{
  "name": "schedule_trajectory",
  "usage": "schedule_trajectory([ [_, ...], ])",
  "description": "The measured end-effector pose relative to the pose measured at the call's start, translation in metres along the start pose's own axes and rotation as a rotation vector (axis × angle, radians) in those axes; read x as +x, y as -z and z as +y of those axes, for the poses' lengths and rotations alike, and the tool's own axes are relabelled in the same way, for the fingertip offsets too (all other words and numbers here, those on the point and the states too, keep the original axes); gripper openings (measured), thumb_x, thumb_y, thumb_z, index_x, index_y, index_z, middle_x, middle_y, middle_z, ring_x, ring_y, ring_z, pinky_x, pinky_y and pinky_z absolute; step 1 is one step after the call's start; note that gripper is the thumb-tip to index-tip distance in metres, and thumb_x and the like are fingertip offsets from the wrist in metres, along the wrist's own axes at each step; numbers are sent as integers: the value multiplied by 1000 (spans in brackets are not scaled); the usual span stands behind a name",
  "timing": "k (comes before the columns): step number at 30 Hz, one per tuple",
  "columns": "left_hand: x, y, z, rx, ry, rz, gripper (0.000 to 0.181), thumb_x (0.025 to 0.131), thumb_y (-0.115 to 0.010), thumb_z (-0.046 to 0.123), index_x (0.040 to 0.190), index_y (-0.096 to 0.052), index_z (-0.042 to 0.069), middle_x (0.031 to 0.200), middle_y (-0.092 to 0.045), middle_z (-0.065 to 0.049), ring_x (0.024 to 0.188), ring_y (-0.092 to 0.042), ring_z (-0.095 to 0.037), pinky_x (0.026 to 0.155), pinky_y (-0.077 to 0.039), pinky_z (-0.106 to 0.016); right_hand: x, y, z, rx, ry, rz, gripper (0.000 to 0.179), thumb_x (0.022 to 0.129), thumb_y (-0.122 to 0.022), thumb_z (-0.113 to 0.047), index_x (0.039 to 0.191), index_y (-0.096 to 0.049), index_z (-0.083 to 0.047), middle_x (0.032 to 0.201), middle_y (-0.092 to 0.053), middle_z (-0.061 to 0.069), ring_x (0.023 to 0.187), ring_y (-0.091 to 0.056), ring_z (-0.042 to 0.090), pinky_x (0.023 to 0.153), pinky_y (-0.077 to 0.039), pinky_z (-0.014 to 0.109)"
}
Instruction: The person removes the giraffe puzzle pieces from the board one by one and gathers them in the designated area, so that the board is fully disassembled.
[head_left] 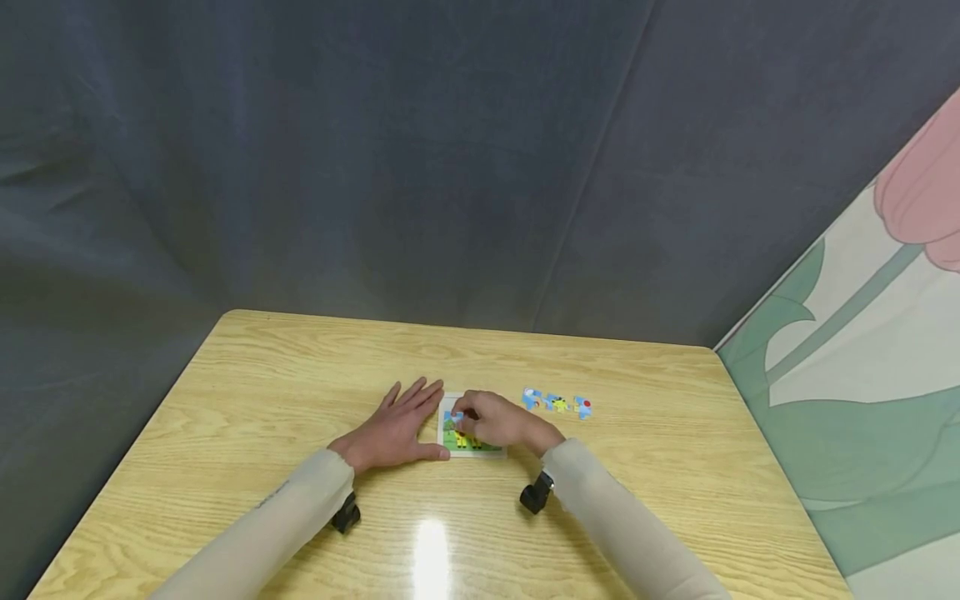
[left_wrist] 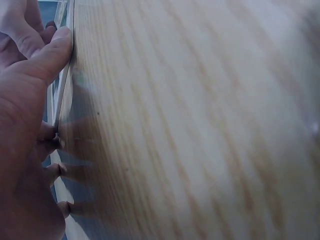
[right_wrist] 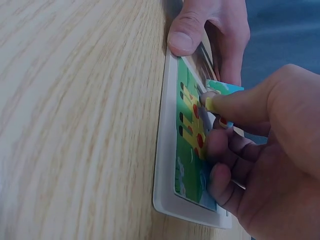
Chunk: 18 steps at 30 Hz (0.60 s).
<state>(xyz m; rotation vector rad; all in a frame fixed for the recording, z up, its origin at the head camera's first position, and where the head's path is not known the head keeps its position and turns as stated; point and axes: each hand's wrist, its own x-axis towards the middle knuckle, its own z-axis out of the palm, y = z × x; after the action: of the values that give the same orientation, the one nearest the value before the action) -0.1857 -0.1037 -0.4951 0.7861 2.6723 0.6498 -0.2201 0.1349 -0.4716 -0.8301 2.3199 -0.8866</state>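
A small white puzzle tray (head_left: pixel 477 455) lies on the table, partly filled with a green and yellow animal picture (right_wrist: pixel 187 130). My left hand (head_left: pixel 393 429) rests at the tray's left side with its fingers spread; the thumb (right_wrist: pixel 182 41) presses on the near corner of the rim. Over the tray, my right hand (head_left: pixel 495 418) pinches a puzzle piece (right_wrist: pixel 226 88) between thumb and fingers, blue and green with a bit of yellow. The piece is tilted up at the picture's upper part. The right hand hides much of the tray in the head view.
Loose puzzle pieces (head_left: pixel 557 403) in blue, yellow and red lie to the right of the tray. The wooden table (head_left: pixel 300 367) ends at a dark curtain (head_left: pixel 390 167) behind, and a flower-patterned cloth (head_left: pixel 862 417) hangs at right.
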Motion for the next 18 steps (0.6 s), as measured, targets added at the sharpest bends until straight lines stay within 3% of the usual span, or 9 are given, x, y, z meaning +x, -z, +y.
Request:
schedule_trajectory([
  [6,0,0,0,-3,-3,2,102,98,-66,64,170,-24,5,182,-15,-7,170,-6,-35,135,-2,-67,0,1,2,-8,-1,-3,29,115,-46,-19,101,-70,-12,98,-58,4,79,-51,16,72,-43,29],
  [12,0,-2,-2,-7,-1,2,103,98,-66,66,170,-24,6,182,-14,-6,170,-6,-34,135,-2,-67,0,3,4,7,16,30,28,115,-46,-20,107,-70,-7,93,-58,2,77,-50,13,71,-43,28],
  [18,1,-2,-1,-7,12,5,104,97,-67,67,170,-25,7,182,-15,-5,170,-7,-34,135,-3,-66,-9,7,4,43,11,115,22,114,-51,-19,115,-71,-8,95,-66,6,78,-54,12,69,-46,26],
])
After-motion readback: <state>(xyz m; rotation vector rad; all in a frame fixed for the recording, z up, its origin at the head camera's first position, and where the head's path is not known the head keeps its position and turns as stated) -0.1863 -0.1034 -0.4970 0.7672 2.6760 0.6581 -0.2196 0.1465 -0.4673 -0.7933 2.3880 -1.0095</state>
